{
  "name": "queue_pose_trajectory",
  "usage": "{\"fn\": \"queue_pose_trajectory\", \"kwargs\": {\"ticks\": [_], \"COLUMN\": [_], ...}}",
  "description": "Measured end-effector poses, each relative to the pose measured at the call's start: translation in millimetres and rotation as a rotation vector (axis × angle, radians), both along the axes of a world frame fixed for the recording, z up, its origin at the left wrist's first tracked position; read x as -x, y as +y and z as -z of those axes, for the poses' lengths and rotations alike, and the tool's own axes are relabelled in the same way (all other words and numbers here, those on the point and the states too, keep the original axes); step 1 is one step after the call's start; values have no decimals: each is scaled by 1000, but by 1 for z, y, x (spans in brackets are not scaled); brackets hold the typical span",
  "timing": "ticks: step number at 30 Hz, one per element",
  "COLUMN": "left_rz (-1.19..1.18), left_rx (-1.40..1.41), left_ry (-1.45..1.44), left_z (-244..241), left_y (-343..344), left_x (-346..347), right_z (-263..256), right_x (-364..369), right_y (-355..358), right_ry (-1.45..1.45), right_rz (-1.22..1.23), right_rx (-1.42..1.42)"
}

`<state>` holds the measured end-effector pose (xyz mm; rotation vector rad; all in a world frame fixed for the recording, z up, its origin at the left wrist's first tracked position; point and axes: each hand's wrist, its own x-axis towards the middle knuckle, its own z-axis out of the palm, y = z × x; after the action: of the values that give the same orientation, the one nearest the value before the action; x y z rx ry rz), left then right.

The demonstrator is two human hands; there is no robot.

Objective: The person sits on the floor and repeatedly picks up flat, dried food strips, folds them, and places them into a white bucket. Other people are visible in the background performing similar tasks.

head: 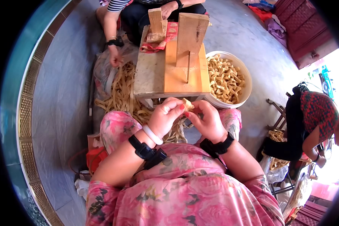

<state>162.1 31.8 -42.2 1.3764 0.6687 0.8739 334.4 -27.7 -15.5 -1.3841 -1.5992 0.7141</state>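
Between the fingertips of both my hands is a small yellowish knotted piece (pixel 188 105), held just in front of the low table. My left hand (pixel 169 111) pinches its left side, and my right hand (pixel 205 116) grips its right side. Beyond them an orange-brown wooden board (pixel 172 76) lies on the low table (pixel 149 80). An upright wooden block (pixel 190 36) stands on this board, with a thin rod (pixel 188 67) in front of it. To the right, a white bucket (pixel 249 84) holds many similar knotted pieces (pixel 224 79). Long flat yellowish strips (pixel 124 90) lie in a heap at the left.
Across the table a person (pixel 113 28) reaches toward the strips, beside a smaller wooden block (pixel 156 21) and a red patterned cloth (pixel 158 46). Another person (pixel 316 121) bends over at the right. A red object (pixel 96 158) is by my left knee.
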Motion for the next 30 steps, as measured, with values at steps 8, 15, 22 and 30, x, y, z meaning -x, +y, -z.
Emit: {"fn": "queue_pose_trajectory", "kwargs": {"ticks": [8, 15, 22, 30], "left_rz": [65, -57, -128, -74], "left_rx": [-15, -148, -269, -217], "left_ry": [37, 166, 349, 108], "left_z": [-21, -19, -28, -29], "left_y": [-2, 12, 10, 13], "left_x": [-1, -1, 5, -3], "right_z": [-3, -21, -17, -29], "right_x": [-3, -2, -13, -4], "right_y": [3, -10, -16, -3], "right_ry": [19, 57, 77, -93], "right_rz": [-14, -350, -62, -200], "right_rx": [129, -82, -60, -56]}}
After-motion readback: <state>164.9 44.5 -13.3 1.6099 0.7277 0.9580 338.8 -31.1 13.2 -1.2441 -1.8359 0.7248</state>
